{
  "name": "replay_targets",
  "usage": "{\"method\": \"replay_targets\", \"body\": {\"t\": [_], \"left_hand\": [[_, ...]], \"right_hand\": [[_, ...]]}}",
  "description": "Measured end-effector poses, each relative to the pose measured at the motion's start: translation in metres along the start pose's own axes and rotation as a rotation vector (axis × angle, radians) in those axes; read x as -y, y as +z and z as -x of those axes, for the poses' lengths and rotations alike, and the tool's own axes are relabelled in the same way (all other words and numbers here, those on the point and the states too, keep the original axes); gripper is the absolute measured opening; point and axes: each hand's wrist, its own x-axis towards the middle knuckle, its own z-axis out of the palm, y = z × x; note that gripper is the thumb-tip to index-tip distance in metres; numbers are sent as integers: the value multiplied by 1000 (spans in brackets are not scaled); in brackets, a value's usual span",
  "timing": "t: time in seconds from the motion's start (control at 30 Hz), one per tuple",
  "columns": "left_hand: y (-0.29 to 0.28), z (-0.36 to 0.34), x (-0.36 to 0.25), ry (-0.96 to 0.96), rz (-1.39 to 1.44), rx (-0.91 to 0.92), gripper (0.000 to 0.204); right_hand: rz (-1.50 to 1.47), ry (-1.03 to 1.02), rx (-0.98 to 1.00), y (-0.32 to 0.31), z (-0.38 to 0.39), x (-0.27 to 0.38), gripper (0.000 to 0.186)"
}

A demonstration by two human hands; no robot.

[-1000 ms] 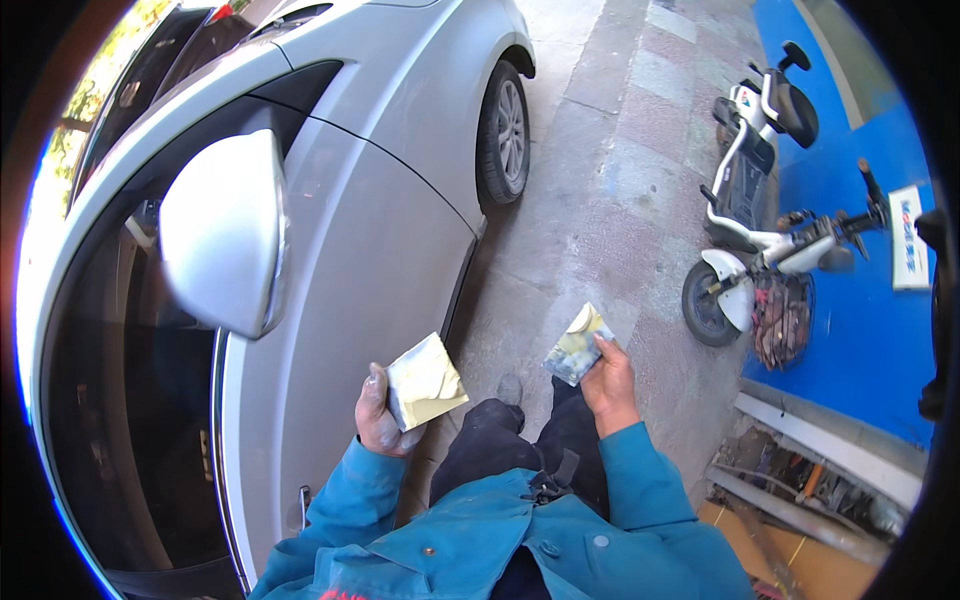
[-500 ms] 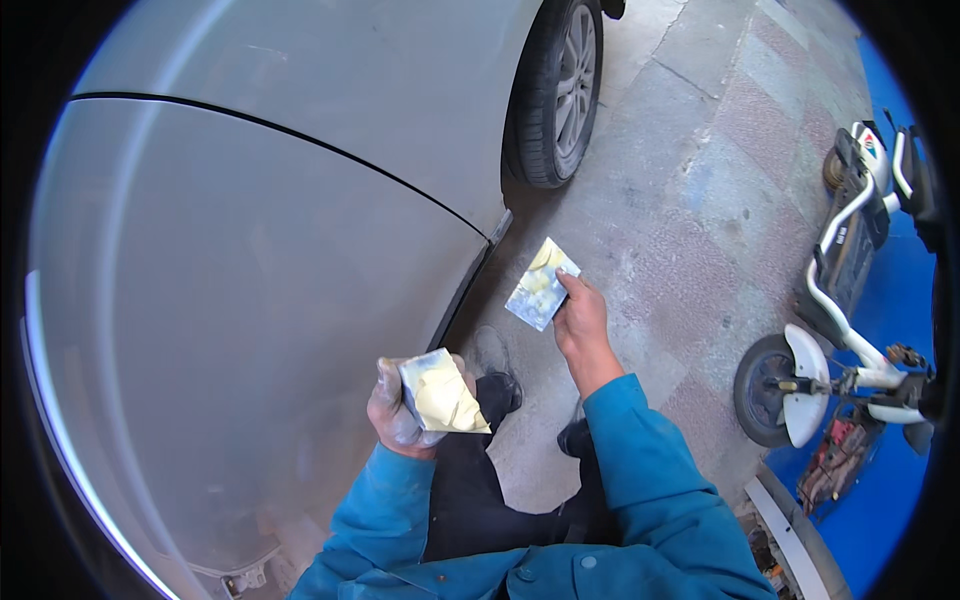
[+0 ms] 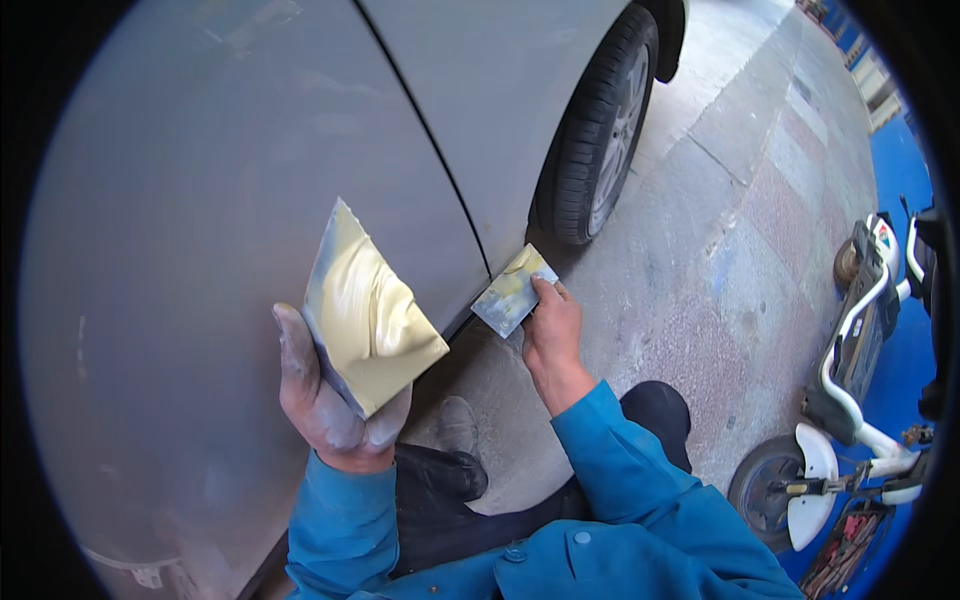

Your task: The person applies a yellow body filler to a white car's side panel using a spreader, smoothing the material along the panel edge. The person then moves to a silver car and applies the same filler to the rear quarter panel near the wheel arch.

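My left hand (image 3: 330, 415), its fingers pale with dust, grips a square plate (image 3: 365, 310) heaped with creamy pale yellow paste, close beside a silver car door (image 3: 160, 250). Farther forward, my right hand (image 3: 555, 345) pinches a smaller rectangular spreader (image 3: 508, 296) streaked with yellow and grey, its thumb on top. The spreader appears just in front of the door's lower edge, near the dark seam; whether it touches the car cannot be told. My bent legs and a dusty shoe show below both hands.
The car's tyre (image 3: 585, 145) stands ahead, right of the seam. Patterned pavement (image 3: 750, 310) runs along the car. At the right, white-framed two-wheelers (image 3: 815, 485) stand against a blue wall (image 3: 890, 165).
My view has turned down toward the car's lower side and my legs have bent. The left plate has risen into larger view; the right spreader has moved toward the door's bottom edge.
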Motion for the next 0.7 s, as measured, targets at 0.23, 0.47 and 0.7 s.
{"method": "replay_targets", "body": {"t": [0.23, 0.47, 0.7], "left_hand": [[-19, 21, -23, 119, -43, 59, 58], [-27, 33, -21, 137, -19, 70, 60], [-26, 33, -22, 89, 44, 140, 62]], "right_hand": [[60, 13, 23, -4, -1, -5, 32], [162, 16, 26, -15, -12, -7, 30], [194, 7, -36, -3, -18, -8, 25]]}}
